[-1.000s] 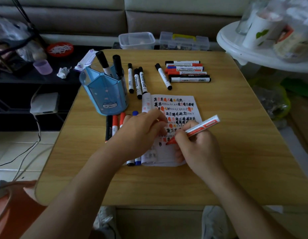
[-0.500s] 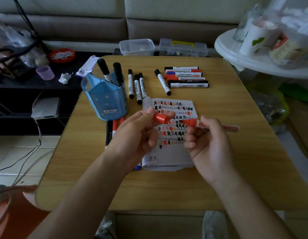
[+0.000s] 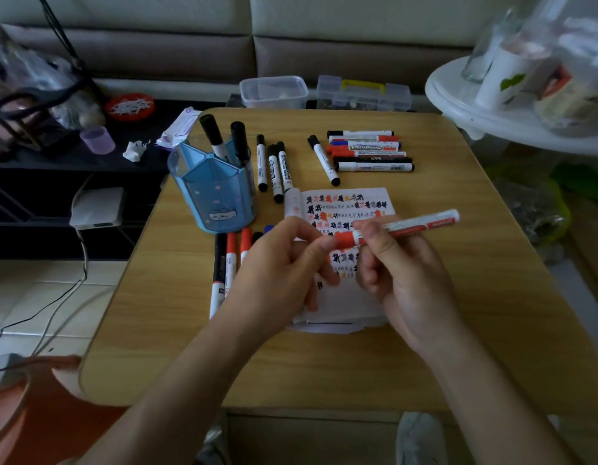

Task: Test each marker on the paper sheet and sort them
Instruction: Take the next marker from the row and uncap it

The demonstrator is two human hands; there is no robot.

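A red marker (image 3: 415, 224) is held level above the paper sheet (image 3: 349, 203), which is covered in red and black test marks. My right hand (image 3: 401, 273) grips the marker's barrel. My left hand (image 3: 284, 266) pinches its red cap (image 3: 344, 239), now seated on the marker's left end. A stack of markers (image 3: 369, 151) lies at the back right of the wooden table (image 3: 475, 297). Three black markers (image 3: 274, 169) and a single one (image 3: 324, 161) lie behind the sheet. More markers (image 3: 225, 263) lie left of my left hand.
A blue pen holder (image 3: 212, 193) with two black markers stands left of the sheet. Two clear plastic boxes (image 3: 274, 92) sit beyond the table's far edge. A white round side table (image 3: 465, 105) with containers overhangs the right. A sofa is behind.
The right hand lifted the red marker off the sheet and turned it level. The left hand brought the red cap to its tip and pushed it on.
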